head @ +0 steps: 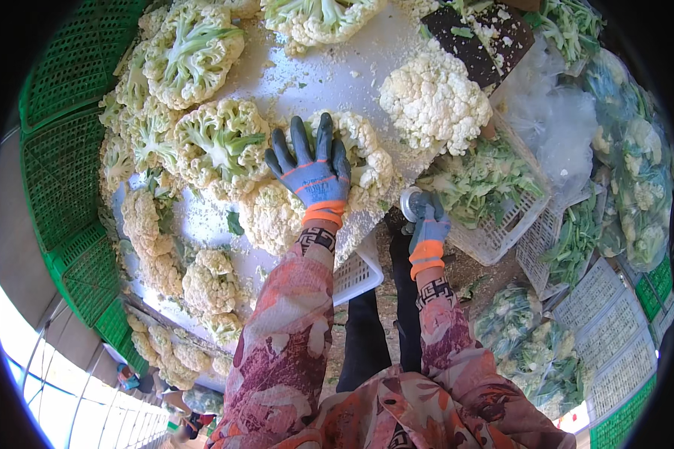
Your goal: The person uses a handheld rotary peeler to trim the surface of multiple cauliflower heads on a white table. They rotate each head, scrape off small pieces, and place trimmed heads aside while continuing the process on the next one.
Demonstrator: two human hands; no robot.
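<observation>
My left hand (316,174), in a blue-grey glove with an orange cuff, lies palm down with its fingers spread. It rests over an upturned cauliflower head (365,160) at the table's near edge and partly hides it. A cauliflower with its cut stem up (220,143) sits just left of my fingers, and a curd-up cauliflower (272,216) is beside my wrist. Lower and to the right, my right hand (429,221), gloved alike, is closed around a round metal tool (410,204); its exact kind cannot be told. A whole white cauliflower (435,98) stands above that hand.
Many cauliflowers cover the left of the crumb-strewn table (337,73). Green plastic crates (62,174) line its far left. A white crate (500,241) of leaf trimmings (483,177) stands right, near bagged cauliflower (640,163). Another white crate (359,272) sits below the table edge.
</observation>
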